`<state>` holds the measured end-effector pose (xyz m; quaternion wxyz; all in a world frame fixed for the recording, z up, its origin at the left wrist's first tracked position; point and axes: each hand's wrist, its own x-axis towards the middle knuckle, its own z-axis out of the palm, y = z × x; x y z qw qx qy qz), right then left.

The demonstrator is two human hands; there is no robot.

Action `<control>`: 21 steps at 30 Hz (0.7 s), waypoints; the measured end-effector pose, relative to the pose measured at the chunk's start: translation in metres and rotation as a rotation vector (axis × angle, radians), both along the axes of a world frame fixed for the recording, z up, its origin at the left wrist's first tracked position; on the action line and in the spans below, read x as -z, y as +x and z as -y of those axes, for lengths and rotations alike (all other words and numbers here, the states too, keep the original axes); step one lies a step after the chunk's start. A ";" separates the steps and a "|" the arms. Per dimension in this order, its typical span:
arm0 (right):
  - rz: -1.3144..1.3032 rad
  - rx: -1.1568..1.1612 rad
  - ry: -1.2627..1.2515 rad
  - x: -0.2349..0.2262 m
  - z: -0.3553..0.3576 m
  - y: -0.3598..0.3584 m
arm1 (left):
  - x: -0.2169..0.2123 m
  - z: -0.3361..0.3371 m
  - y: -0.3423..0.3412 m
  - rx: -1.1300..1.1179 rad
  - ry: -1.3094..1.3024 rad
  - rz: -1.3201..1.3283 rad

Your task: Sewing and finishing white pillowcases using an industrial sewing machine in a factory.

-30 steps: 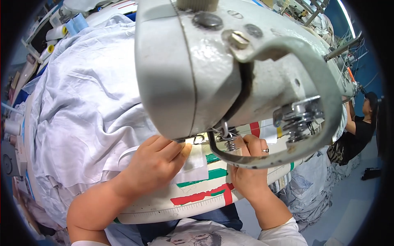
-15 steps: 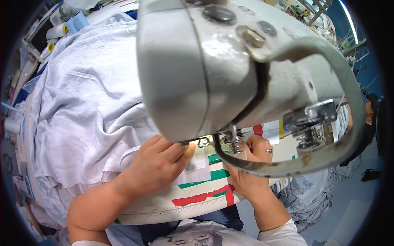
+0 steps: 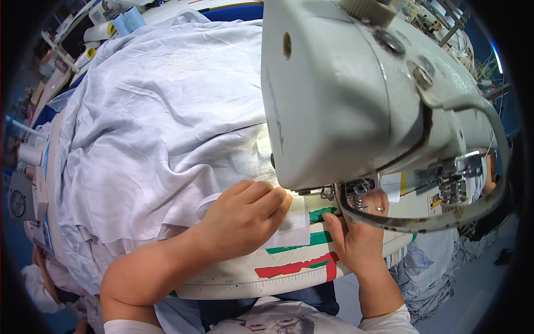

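Note:
A white sewing machine fills the upper right, its curved metal bar arching in front. My left hand is closed beside the machine head, fingers curled on the edge of the white cloth. A flat, straight-edged flap of this material extends past those fingertips onto the table. Under the curved bar lies my right hand, its thumb apart from the fingers and resting near green tape. Machine parts partly cover its fingers; a ring shows on one, and I see nothing held there. The machine head hides the needle area.
The table has a printed ruler edge with red tape and green tape. Thread spools stand far left. Crumpled fabric is heaped at lower right. Another person's arm and clothing appear at lower left.
The view has shifted, so machine and table sit farther right in it. My right thumb now shows apart from the fingers. My left hand keeps its grip on the cloth.

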<state>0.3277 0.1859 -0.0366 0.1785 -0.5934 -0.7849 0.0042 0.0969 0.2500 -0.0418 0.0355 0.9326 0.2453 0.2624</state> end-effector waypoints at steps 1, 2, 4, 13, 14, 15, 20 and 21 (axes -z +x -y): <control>-0.004 0.000 0.002 0.000 0.000 0.000 | -0.001 -0.001 0.000 -0.003 -0.002 -0.003; -0.024 0.017 -0.018 0.000 0.001 0.000 | -0.002 -0.001 0.000 -0.003 0.000 -0.007; -0.049 0.034 -0.037 -0.001 0.001 -0.001 | -0.002 -0.002 0.000 0.019 -0.004 -0.009; -0.091 -0.019 0.027 -0.004 -0.014 0.002 | -0.003 -0.035 -0.011 0.126 0.080 0.045; -0.105 -0.015 0.024 -0.004 -0.015 0.002 | -0.003 -0.038 -0.011 0.128 0.081 0.045; -0.121 -0.010 0.020 -0.005 -0.016 0.001 | -0.004 -0.041 -0.011 0.120 0.080 0.036; -0.201 0.008 -0.001 -0.004 -0.019 -0.004 | -0.005 -0.049 -0.014 0.089 0.075 -0.007; -0.216 0.011 -0.005 -0.004 -0.020 -0.004 | -0.004 -0.050 -0.013 0.087 0.062 -0.008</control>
